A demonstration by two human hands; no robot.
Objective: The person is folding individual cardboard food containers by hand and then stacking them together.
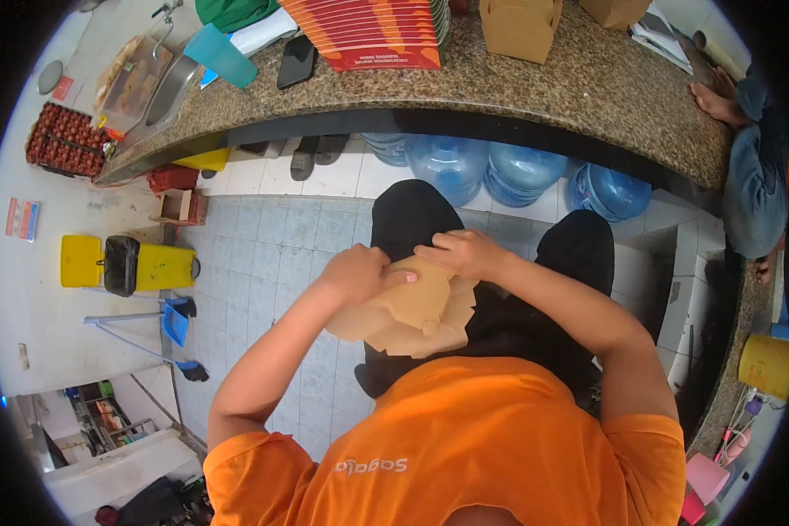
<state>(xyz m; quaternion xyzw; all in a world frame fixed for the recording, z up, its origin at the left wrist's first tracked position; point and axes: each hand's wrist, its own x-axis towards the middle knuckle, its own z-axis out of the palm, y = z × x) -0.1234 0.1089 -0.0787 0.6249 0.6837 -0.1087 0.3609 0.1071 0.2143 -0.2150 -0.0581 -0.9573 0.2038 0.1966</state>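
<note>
A brown kraft cardboard box blank [412, 307], with several flaps spread around it, rests over my lap. My left hand [364, 273] grips its left upper edge, the thumb lying across the card. On the upper right edge, my right hand [461, 252] is closed with its fingers bent over the card. Part of the blank's far side is hidden behind my fingers. Two folded boxes of similar brown card, one a kraft box [522, 31] standing open-topped, sit on the granite counter [535, 92] ahead of me.
On the counter stand a stack of red printed card [373, 35], a black phone [297, 63] and a teal cup [220, 55]. Blue water jugs [447, 167] line the floor beneath. To the left are a yellow bin [162, 266] and dustpan [176, 324]. Another person's jeans-clad leg [754, 193] shows right.
</note>
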